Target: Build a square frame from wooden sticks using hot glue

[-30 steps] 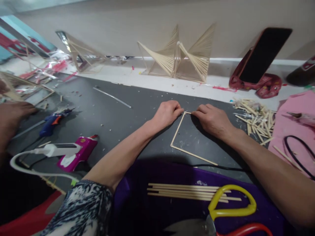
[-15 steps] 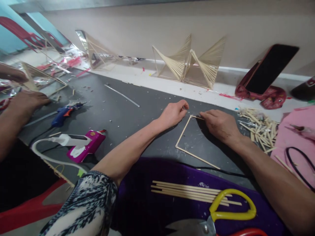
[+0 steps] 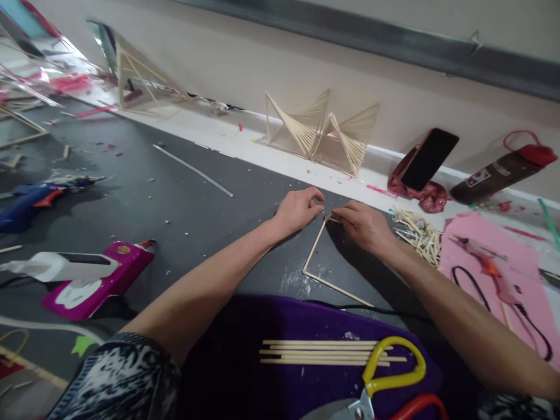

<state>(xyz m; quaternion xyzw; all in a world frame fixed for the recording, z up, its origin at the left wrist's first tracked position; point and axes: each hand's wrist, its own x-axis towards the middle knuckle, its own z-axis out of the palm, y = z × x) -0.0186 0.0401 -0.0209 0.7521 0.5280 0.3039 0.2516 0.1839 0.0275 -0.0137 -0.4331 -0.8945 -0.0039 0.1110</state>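
A three-sided frame of thin wooden sticks (image 3: pixel 314 248) lies on the grey tabletop, its open side to the right. My right hand (image 3: pixel 366 226) is closed at the frame's far corner, fingers over the top stick and hiding most of it. Just left of that corner, my left hand (image 3: pixel 298 210) rests on the table with loosely bent fingers apart and nothing visible in them. Several loose wooden sticks (image 3: pixel 324 353) lie on purple material close to me. Beside them are scissors (image 3: pixel 394 373) with one yellow and one red handle.
Stick models (image 3: pixel 345 146) stand along the wall, near a propped phone (image 3: pixel 431 158) and a bottle (image 3: pixel 496 175). Cut stick pieces (image 3: pixel 420 236) and a pink glue gun (image 3: pixel 492 271) lie right. A blue glue gun (image 3: pixel 39 198) and magenta device (image 3: pixel 126 274) lie left.
My right hand has moved left along the top stick, towards the corner and my left hand. The view has swung right, so the other person's hands at the left are out of sight.
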